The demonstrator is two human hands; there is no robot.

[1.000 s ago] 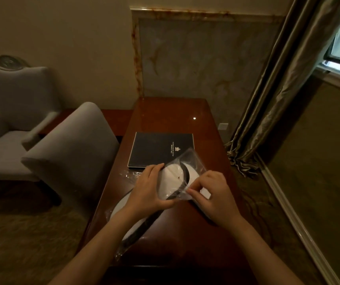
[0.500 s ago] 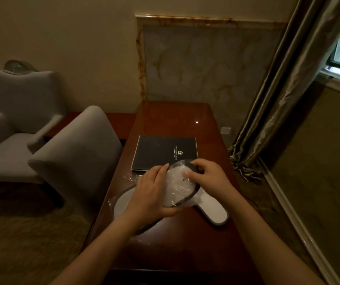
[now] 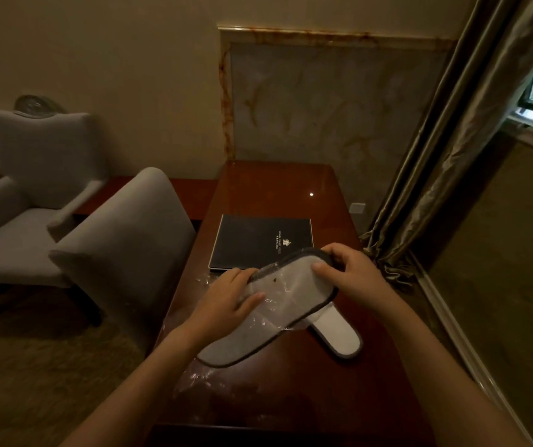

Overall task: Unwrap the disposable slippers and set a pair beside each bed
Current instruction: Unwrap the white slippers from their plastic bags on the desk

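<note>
Left hand (image 3: 226,300): fingers curled on the near side of a white slipper (image 3: 291,285), pinching its clear wrap (image 3: 278,312). Right hand (image 3: 357,274): fingers grip the toe end. Slipper held just above the tabletop (image 3: 275,195). Second slipper (image 3: 339,338) lies flat underneath, to the right. Black folder (image 3: 252,243) behind.

We are seeing a red-brown wood surface (image 3: 275,188) shining like glass. The slippers (image 3: 294,282) are looking like soft white cloth with dark edges. Clear plastic wrap (image 3: 271,309) is glinting, thin and crinkly. The black folder (image 3: 249,243) is looking smooth and dull. The grey chair (image 3: 123,250) is looking cloth-soft, the curtain (image 3: 452,156) silky.
</note>
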